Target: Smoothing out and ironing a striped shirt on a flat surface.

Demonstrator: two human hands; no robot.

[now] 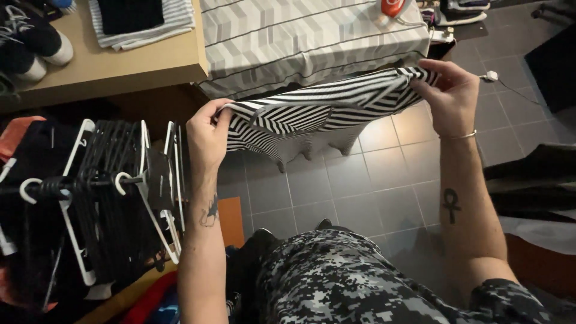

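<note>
Two hands' grip (207, 135) (453, 96) on striped garment (324, 108) ends

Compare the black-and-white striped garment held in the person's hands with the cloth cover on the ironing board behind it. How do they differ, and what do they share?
The striped garment has bold black-and-white stripes; the ironing board cover shows a pale grey-and-white block pattern with thin dark lines. The garment hangs in the air, stretched between the left hand and right hand; the cover lies flat on the board, its edge draping down. The garment is bunched and folded; the cover is smooth on top. Both are patterned fabrics.
</note>
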